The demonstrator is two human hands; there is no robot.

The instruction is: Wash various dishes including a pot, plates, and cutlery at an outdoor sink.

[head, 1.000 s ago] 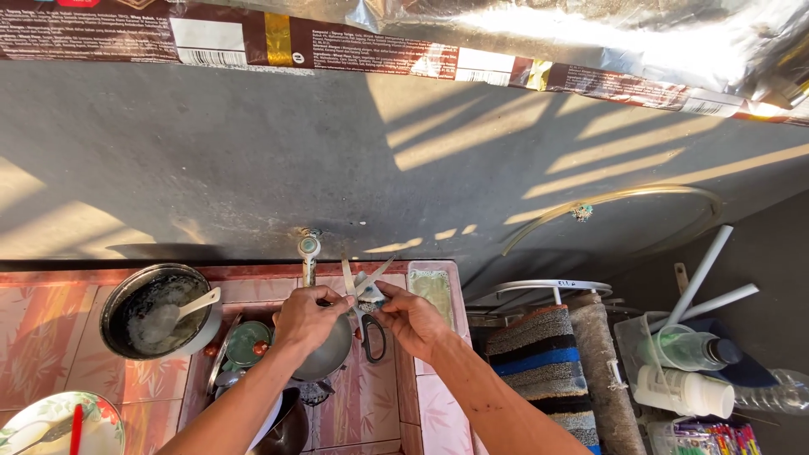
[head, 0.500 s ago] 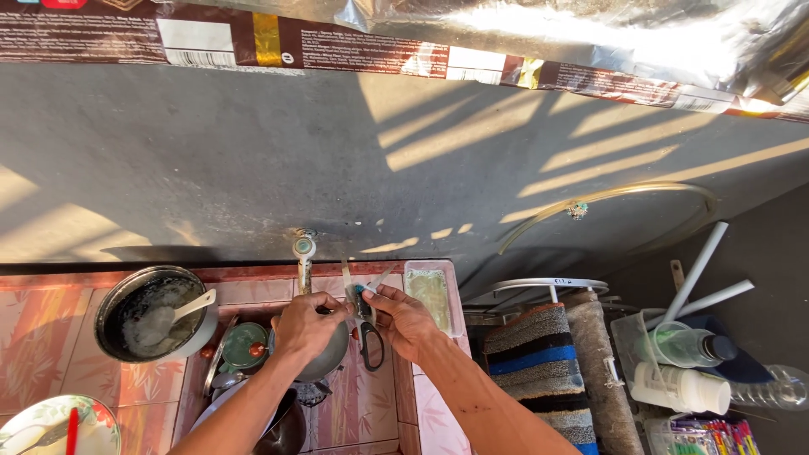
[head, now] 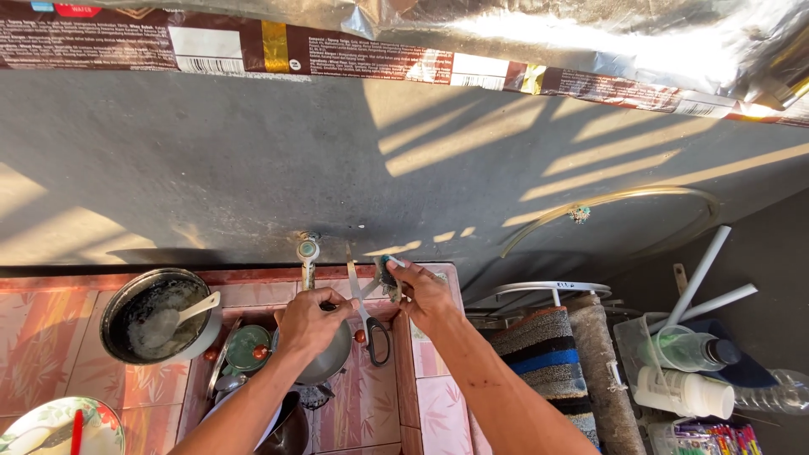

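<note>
Scissors [head: 368, 313] — held open over the tiled sink [head: 358, 396], below the tap [head: 308, 253], blades up, black handles down. Step in hand, by judgement: scrubbing the blades. Left hand [head: 313, 322] clenched around the crossing of the blades; right hand [head: 425, 295] pinching a dark scouring pad [head: 388, 274] — touching the upper blade. Next move calls for care along the edges.

Dark pot [head: 156, 316] w/ white spoon [head: 195, 308] on tiled counter [head: 50, 337], left. Patterned plate [head: 59, 425] bottom-left corner, red utensil [head: 76, 431] on it. Tap [head: 308, 251] at grey wall [head: 253, 168]. Green lid [head: 247, 347] in sink. Striped rug [head: 539, 354] right; clear bottles [head: 691, 371] and white pipes [head: 708, 286] far right.
</note>
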